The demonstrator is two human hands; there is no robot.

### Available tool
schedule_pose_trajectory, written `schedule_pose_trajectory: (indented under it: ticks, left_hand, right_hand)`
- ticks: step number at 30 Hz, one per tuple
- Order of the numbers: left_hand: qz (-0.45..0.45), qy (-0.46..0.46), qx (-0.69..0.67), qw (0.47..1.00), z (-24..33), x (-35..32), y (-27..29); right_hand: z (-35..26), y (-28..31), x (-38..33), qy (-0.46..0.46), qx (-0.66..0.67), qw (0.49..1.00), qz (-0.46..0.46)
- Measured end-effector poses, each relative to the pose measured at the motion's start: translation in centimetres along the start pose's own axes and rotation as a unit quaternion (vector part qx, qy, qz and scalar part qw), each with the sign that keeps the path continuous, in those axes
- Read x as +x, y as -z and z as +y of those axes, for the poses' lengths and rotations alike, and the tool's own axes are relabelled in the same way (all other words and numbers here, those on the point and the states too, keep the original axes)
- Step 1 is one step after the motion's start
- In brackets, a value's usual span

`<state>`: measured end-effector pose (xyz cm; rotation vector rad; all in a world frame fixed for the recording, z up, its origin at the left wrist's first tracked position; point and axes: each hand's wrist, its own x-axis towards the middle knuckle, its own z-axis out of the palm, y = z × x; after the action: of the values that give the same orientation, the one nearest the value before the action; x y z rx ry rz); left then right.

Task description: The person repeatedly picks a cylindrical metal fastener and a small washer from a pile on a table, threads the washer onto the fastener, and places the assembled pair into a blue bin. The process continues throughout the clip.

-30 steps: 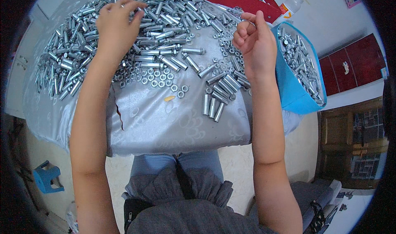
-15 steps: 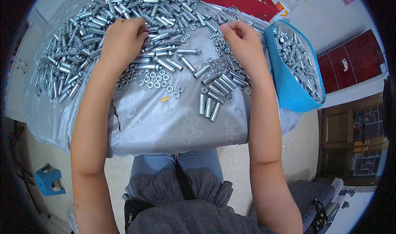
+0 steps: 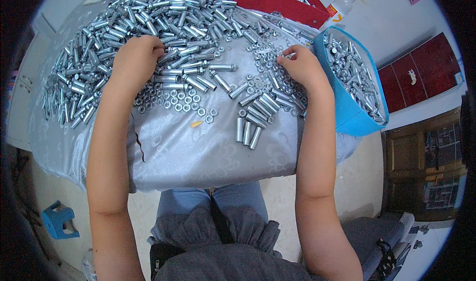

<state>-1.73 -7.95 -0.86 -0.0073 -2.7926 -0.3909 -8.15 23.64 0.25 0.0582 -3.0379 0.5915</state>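
A big heap of silvery metal sleeve anchor bolts [image 3: 198, 28] spreads over the far and left part of the table. My left hand [image 3: 137, 60] rests against the heap's near side, fingers curled in; what they hold, if anything, is hidden. Over on the right, my right hand [image 3: 306, 69] is at a patch of small hex nuts and washers [image 3: 263, 58], thumb and forefinger brought together; anything between them is too small to name. More hex nuts [image 3: 183, 101] lie loose in front of the heap. Several short metal tubes [image 3: 255, 113] are grouped between my forearms.
Beside my right forearm stands a blue fabric bin [image 3: 354, 123] filled with bolts. A red box [image 3: 282, 6] with metal parts and a plastic bottle [image 3: 342, 6] are at the back. The silvery tablecloth [image 3: 213, 157] bears a small yellow piece [image 3: 197, 124]. A blue stool [image 3: 59, 219] is at lower left.
Both hands have drawn nearer to me: the left slightly down and leftward, the right down and to the right over the nuts and washers. The view has shifted a little.
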Motion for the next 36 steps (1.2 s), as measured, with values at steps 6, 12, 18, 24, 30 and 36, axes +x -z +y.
schedule_pose_trajectory:
  ticks: [6,12,18,24,30,36]
  left_hand:
    - [0.033,0.003,-0.050,0.998,-0.5,0.8,0.1]
    - [0.054,0.006,-0.024,0.998,-1.0,1.0,0.0]
    - [0.105,0.009,-0.040,0.994,-1.8,1.1,0.0]
    - [0.088,0.014,-0.082,0.993,-2.8,1.4,-0.5]
    - [0.103,0.019,0.041,0.994,-2.3,1.4,-0.4]
    - [0.133,0.060,0.141,0.979,-2.6,1.7,-1.2]
  right_hand:
    - [0.2,-0.4,0.3,0.063,0.021,0.996,0.066]
    - [-1.7,-0.1,-0.7,0.106,0.084,0.991,-0.017]
    - [-2.2,1.4,-2.0,0.044,-0.022,0.992,-0.115]
    - [-1.7,1.6,-2.4,0.108,0.010,0.977,-0.185]
    - [-2.1,0.4,-2.2,0.114,0.016,0.988,-0.100]
    - [-2.5,0.2,-2.2,0.129,0.051,0.985,-0.101]
